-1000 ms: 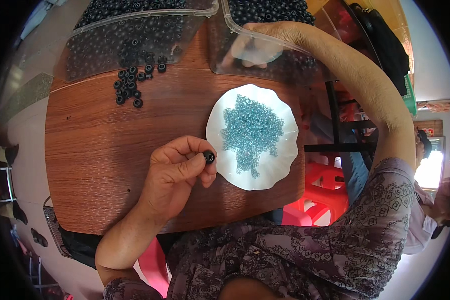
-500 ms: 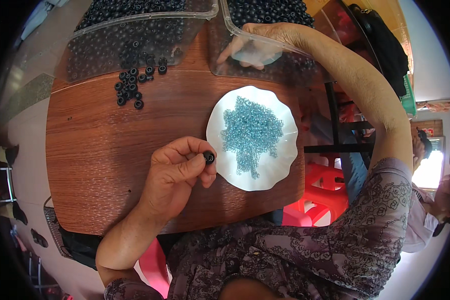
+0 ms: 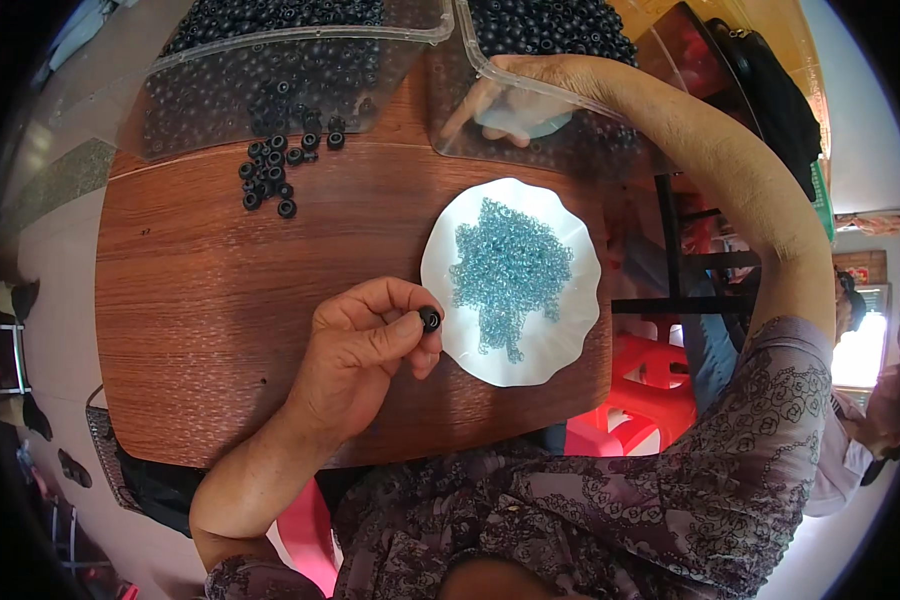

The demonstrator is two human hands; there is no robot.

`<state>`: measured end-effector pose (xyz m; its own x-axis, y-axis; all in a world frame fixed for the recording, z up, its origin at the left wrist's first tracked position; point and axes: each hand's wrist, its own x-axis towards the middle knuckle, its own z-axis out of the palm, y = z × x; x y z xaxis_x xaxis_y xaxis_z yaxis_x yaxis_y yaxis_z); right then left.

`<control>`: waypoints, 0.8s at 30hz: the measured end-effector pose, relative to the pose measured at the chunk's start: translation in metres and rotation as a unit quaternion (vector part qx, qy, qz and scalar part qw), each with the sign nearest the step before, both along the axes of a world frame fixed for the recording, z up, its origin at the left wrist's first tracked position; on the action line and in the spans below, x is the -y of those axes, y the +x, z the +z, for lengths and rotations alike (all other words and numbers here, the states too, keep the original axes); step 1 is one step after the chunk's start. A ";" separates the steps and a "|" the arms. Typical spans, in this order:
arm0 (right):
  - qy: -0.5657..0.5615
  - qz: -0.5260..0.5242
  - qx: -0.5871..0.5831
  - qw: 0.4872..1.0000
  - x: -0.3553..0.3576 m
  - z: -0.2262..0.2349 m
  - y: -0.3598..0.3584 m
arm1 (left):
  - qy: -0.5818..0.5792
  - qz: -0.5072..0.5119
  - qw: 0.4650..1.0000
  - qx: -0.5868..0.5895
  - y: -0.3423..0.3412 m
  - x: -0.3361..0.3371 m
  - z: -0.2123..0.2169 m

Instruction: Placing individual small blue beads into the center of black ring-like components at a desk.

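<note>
Between thumb and fingers, my left hand (image 3: 370, 335) pinches a small round black part with a hole (image 3: 429, 319). It is held just left of a white scalloped plate (image 3: 570, 340), above the table. Heaped on that plate are many tiny clear bluish rings (image 3: 510, 260). My right hand (image 3: 515, 95) reaches over the rim into the right clear plastic bin (image 3: 450, 140). Through the bin's wall its fingers look stretched and apart, though a pale reflection covers part of them. Black round parts (image 3: 545, 28) fill that bin behind my wrist.
Another clear bin (image 3: 200, 120) of black parts stands at the far left. Several loose black parts (image 3: 270, 175) lie before it on the wooden table (image 3: 190, 300). Red stools (image 3: 650, 385) and a dark metal frame (image 3: 670, 240) are right of the table. Another person (image 3: 840, 450) is at the far right.
The whole view has shifted slightly, so things sit a little further right. My left hand still pinches the black part, and my right hand stays in the bin.
</note>
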<state>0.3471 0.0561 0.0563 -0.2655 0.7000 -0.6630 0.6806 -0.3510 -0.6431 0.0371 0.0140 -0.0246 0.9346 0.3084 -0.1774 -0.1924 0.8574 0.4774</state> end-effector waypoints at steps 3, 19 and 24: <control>0.087 0.063 0.063 0.992 -0.001 0.001 -0.004 | 0.005 -0.003 1.000 0.000 0.000 0.000 -0.002; 0.007 0.024 0.073 0.997 -0.007 -0.010 0.009 | 0.003 -0.005 1.000 0.000 0.001 0.000 -0.001; 0.000 0.022 0.029 0.999 -0.012 -0.006 0.002 | -0.002 -0.005 1.000 -0.003 0.001 0.000 0.001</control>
<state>0.3491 0.0679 0.0506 -0.2574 0.6882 -0.6783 0.7309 -0.3205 -0.6025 0.0379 0.0144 -0.0237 0.9365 0.2988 -0.1833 -0.1817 0.8609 0.4752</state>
